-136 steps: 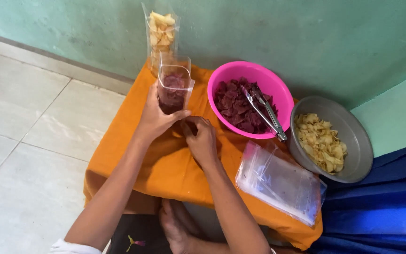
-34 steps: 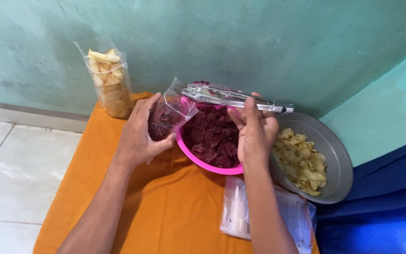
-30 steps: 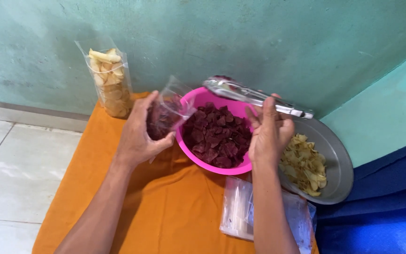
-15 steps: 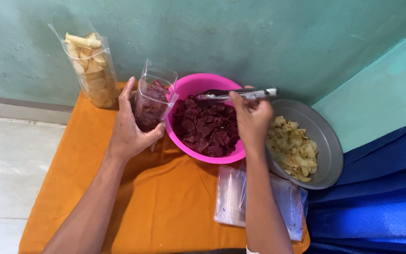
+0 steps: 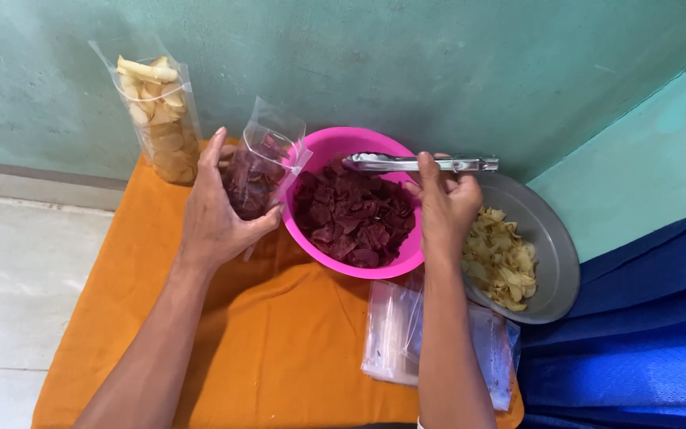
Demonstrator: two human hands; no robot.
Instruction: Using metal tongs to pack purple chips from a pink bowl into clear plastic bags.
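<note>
Cloth (image 5: pixel 279 349), orange, covers the table. On it sits the pink bowl (image 5: pixel 343 143) of dark red chips, close by so they are easy to reach. The left hand (image 5: pixel 216 214) wraps around a clear bag (image 5: pixel 260 171), mouth up beside the bowl. The right hand (image 5: pixel 446 206) pinches metal tongs (image 5: pixel 418 164), nearly closed, above the chips.

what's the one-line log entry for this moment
left hand: holds clear bag of dark red chips | right hand: holds metal tongs over pink bowl
</note>
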